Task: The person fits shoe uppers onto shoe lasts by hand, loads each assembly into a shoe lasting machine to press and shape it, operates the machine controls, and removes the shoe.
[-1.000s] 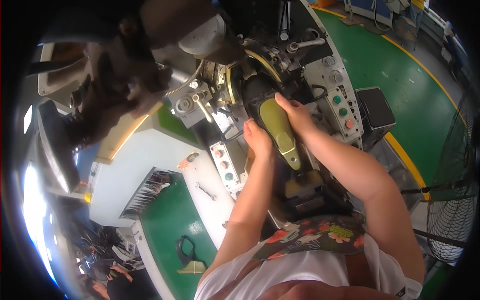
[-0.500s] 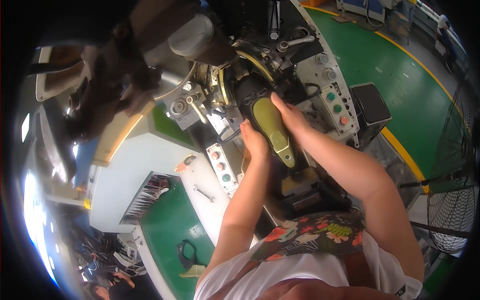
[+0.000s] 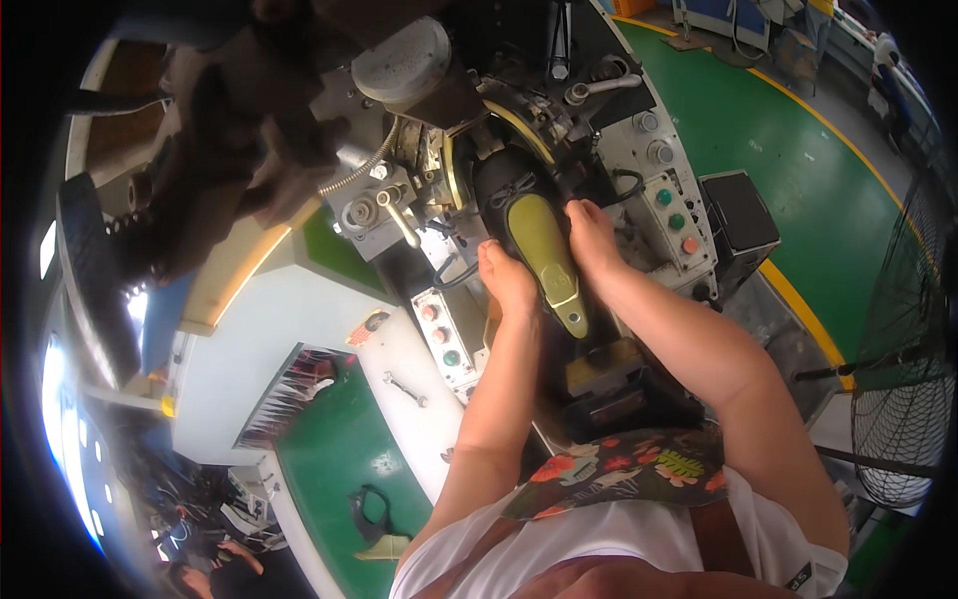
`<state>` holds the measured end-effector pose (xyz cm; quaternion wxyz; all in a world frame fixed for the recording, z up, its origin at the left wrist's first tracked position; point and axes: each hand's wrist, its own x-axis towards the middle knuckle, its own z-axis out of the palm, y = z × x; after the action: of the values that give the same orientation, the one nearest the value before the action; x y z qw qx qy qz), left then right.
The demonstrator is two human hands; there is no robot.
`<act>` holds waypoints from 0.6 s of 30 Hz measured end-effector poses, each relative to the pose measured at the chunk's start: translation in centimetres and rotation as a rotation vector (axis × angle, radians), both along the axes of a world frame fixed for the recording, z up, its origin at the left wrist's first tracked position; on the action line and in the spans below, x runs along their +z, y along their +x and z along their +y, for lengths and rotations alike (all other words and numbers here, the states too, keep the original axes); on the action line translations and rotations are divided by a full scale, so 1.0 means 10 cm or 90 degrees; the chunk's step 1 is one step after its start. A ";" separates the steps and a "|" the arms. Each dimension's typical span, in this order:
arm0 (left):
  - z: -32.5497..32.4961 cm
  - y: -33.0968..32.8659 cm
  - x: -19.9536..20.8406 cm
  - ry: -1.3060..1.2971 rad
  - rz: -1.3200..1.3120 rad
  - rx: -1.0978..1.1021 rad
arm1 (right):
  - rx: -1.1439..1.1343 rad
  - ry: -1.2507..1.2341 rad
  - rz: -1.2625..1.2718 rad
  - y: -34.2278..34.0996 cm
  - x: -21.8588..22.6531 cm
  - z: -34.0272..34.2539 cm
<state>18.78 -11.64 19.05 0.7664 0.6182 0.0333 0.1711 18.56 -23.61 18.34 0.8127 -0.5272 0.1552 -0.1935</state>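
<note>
An olive-green shoe last (image 3: pixel 540 245) lies bottom up in the middle of the machine, its narrow end with a round hole toward me. Black shoe upper material (image 3: pixel 511 182) surrounds its far end, with gathered cord or lace lying there. My left hand (image 3: pixel 507 280) is closed at the left side, fingers curled against the dark upper. On the opposite side my right hand (image 3: pixel 595 243) is closed too, thumb and fingers pinched at the upper's edge. The palms and most fingertips hide what lies beneath them. Curved brass-coloured bands (image 3: pixel 519 130) arch just beyond the last.
Button panels flank the work, one left (image 3: pixel 440 334) and one right (image 3: pixel 677 218). A wrench (image 3: pixel 405 389) lies on the white table (image 3: pixel 389 344). A lever handle (image 3: pixel 399 218) juts out at left. The wire-mesh basket (image 3: pixel 898 439) stands far right. Black and olive pieces (image 3: pixel 370 511) lie lower left.
My right hand has slid off the green last's edge, a little outward and toward me, its fingers now pinched together. The left hand stays nearly in place. More of the cord shows.
</note>
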 end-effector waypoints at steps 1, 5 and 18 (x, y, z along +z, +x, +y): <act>0.00 0.00 0.00 -0.015 -0.004 -0.005 | -0.007 -0.011 -0.006 0.02 -0.01 0.01; -0.01 0.01 -0.01 -0.006 -0.010 -0.004 | -0.034 -0.056 -0.029 0.08 -0.08 0.00; 0.03 0.09 -0.09 0.002 0.021 -0.030 | 0.010 -0.058 0.008 0.07 -0.10 0.01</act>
<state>19.65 -11.33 18.18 0.7684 0.6231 0.0313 0.1428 19.29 -23.53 17.29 0.7885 -0.5659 0.1473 -0.1907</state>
